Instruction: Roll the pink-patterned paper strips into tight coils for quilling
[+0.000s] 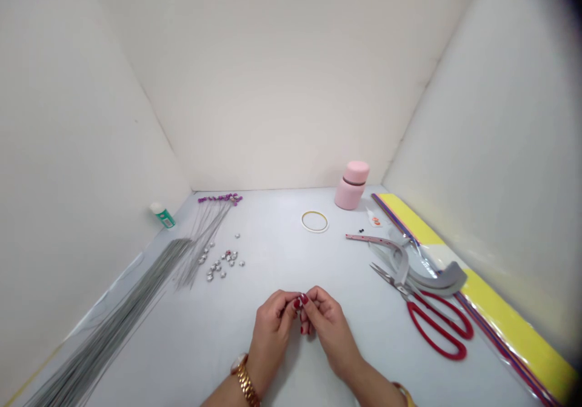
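My left hand (274,319) and my right hand (328,325) meet above the table near its front middle. On both, thumb and fingers are pinched together, tip against tip. Whatever lies between the fingertips is too small and too covered to make out. Left of them, small silver puffed stars (222,267) lie scattered, one with a red mark. Behind those are thin wire stems (207,228) tipped with purple pieces (222,198). Red-handled scissors (439,328) rest to the right, partly over grey paper strips (436,279).
A thick bundle of bare grey wires (122,304) runs along the left side. A glue stick (162,215) is by the left wall. At the back are a ring-shaped roll of tape (314,230), a pink flask (351,188) and a small glue tube (373,218). Packaged coloured paper (504,316) lines the right.
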`<state>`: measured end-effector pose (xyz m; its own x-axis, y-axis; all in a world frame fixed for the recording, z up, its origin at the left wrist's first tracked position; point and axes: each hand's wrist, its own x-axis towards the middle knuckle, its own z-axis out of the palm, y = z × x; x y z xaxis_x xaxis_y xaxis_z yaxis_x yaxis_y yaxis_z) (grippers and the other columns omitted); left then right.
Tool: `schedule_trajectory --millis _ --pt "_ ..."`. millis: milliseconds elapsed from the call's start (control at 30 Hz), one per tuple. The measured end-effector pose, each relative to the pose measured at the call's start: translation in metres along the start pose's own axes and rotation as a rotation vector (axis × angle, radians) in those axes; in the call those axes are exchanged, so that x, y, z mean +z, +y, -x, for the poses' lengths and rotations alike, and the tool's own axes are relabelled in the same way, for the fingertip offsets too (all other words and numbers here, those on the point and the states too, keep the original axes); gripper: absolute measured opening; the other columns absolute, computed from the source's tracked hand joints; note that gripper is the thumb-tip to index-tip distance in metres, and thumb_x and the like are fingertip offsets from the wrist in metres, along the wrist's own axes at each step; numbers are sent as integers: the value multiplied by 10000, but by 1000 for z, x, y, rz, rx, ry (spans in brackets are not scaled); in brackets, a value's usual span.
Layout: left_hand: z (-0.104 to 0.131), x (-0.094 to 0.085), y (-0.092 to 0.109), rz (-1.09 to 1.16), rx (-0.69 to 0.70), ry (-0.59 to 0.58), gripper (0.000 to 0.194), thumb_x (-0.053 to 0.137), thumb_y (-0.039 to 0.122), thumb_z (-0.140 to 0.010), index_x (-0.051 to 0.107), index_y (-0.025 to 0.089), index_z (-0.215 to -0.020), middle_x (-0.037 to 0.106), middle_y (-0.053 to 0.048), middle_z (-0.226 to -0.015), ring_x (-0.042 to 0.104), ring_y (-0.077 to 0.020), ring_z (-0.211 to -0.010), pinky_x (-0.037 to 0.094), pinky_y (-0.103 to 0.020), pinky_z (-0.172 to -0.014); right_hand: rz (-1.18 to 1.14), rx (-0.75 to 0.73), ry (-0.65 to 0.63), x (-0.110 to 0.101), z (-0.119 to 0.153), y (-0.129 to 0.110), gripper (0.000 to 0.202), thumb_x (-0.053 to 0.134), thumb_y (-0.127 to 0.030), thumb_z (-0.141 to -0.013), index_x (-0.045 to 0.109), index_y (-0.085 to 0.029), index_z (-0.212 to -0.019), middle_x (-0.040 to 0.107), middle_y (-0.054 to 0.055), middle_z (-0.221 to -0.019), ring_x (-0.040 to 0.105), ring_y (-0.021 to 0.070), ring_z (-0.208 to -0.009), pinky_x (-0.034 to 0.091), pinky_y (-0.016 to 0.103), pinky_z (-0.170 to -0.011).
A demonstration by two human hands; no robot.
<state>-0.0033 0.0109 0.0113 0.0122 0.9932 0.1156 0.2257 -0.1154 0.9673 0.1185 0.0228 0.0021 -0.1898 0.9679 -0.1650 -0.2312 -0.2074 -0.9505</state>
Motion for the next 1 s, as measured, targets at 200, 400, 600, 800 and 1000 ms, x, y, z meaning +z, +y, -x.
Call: schedule_trajectory --millis 200,400,600,800,1000 --pt "0 0 0 16 20 -4 199 454 257 -837 635 176 -862 612 -44 -745 575 -155 -677 459 -260 -648 2 -4 -14 3 3 -2 275 503 -444 -804 465 -184 -725 482 -51 -548 453 89 -442 314 204 -434" --pt "3 0 -3 -73 30 23 139 453 235 -828 579 181 -807 590 -36 -728 560 -160 -668 458 -265 -634 4 -42 33 3 3 -5 242 540 -417 -789 473 -187 -750 486 -53 -553 462 90 -453 333 205 -446" --pt "4 0 -3 -143 110 36 124 474 188 -814 598 191 -817 602 -50 -760 559 -174 -716 459 -270 -660 7 -34 28 2 2 -4 247 546 -414 -786 476 -185 -725 486 -57 -544 458 87 -450 336 204 -451" --pt "2 -2 -2 -177 167 59 126 499 162 -802 623 185 -790 619 -48 -724 563 -171 -694 448 -269 -648 -5 -24 23 1 2 -2 247 547 -395 -794 466 -182 -697 489 -61 -487 449 87 -434 313 198 -446" --pt "3 -4 2 -176 143 9 151 499 184 -807 624 184 -722 622 -41 -683 561 -164 -667 442 -258 -636 -34 -2 26 1 3 -4 292 577 -433 -756 455 -184 -665 506 -58 -477 454 87 -410 317 198 -436"
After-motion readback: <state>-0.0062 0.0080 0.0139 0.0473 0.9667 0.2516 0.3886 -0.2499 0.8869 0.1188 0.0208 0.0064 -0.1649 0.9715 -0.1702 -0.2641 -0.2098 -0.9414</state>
